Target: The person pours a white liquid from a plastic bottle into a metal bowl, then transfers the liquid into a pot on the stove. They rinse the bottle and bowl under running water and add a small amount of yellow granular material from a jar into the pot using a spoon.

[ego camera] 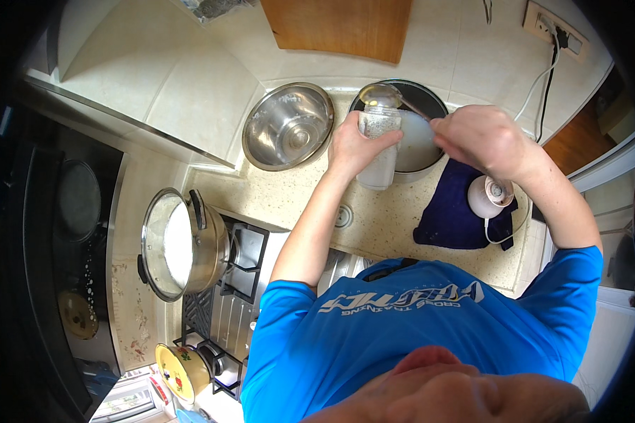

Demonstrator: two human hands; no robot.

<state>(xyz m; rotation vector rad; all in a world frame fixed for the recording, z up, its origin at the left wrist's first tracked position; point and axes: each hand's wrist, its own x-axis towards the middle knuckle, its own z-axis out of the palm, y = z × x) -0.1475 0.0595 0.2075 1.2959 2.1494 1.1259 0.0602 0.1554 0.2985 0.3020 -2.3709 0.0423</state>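
My left hand (357, 143) is wrapped around a clear plastic bottle or jar (377, 172), whose open mouth points towards the wall. Pale, frothy-looking contents or residue show through its side. In my right hand (484, 138) is the handle of a metal ladle (379, 95). The ladle's bowl hangs at the jar's mouth, with small yellow spots showing in it; I cannot tell whether they touch. Beneath both hands stands a dark-walled round pot (428, 94) holding whitish, cloudy liquid (415, 143), partly hidden by the jar and hand.
Left of the pot tilts a stainless steel basin (291, 127) with white residue. A large steel pot (206, 259) of white liquid and a yellow enamel pot (182, 373) stand on the gas stove (230, 317). At right, a corded white appliance (484, 198) rests on a dark blue cloth (444, 211).
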